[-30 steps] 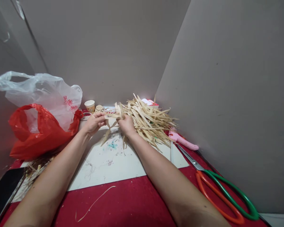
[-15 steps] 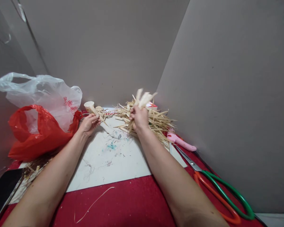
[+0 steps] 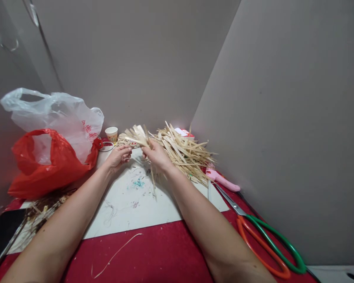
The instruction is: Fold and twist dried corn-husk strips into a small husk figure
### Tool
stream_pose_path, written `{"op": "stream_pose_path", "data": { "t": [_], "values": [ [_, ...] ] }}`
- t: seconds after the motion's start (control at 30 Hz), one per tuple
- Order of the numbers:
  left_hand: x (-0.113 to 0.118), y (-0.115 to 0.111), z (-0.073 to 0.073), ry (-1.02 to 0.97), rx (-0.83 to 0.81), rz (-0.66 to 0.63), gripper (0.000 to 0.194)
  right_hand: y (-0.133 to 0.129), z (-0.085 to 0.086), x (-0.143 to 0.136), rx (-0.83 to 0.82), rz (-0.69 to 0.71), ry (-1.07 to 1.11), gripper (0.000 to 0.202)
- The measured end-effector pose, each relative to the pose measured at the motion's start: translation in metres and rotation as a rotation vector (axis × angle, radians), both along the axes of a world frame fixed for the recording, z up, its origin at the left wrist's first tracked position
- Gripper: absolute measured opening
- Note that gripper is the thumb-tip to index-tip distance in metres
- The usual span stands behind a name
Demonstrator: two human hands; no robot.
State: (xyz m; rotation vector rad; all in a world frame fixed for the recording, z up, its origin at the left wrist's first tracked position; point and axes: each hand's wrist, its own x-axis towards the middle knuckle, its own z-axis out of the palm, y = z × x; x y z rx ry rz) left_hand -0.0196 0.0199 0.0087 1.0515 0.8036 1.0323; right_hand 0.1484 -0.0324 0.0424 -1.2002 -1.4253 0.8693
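My right hand is closed around a small bunch of pale straw strips, whose wide ends fan up and to the left while thin tails hang below. Close by on the left, my left hand has its fingers pinched together beside the bunch; whatever lies between the fingertips is too small to make out. A large pile of straw strips lies behind and right of my right hand. Both hands are above a stained white sheet.
Red plastic bag and clear bag stand left, near a paper cup. Scissors with green and orange handles and a pink-handled tool lie right. A black flat object is at lower left, on red cloth.
My right hand has moved left with its bunch, away from the pile. My left hand has shifted slightly right, and the strip seen in it before no longer shows separately.
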Motion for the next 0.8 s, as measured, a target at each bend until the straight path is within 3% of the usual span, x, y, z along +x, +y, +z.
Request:
{"op": "stream_pose_path", "data": {
  "t": [0.2,0.3,0.43,0.57,0.8],
  "values": [
    [-0.002,0.0,-0.007,0.096,0.005,0.045,0.028,0.005,0.062,0.063,0.137,-0.34,-0.25,0.019],
    [0.001,-0.002,-0.01,0.117,0.034,0.011,0.025,0.02,0.069,0.101,0.045,-0.46,-0.342,0.024],
    [0.003,-0.004,-0.015,0.167,0.079,-0.009,0.022,0.026,0.063,0.126,-0.169,-0.479,-0.55,0.029],
    [0.003,-0.006,-0.018,0.232,0.131,0.006,0.018,0.014,0.063,0.099,-0.029,-0.356,-0.692,0.027],
    [0.003,-0.01,-0.026,0.248,0.148,-0.004,0.014,-0.011,0.058,-0.028,0.25,0.175,-0.484,0.011]
  ]
}}
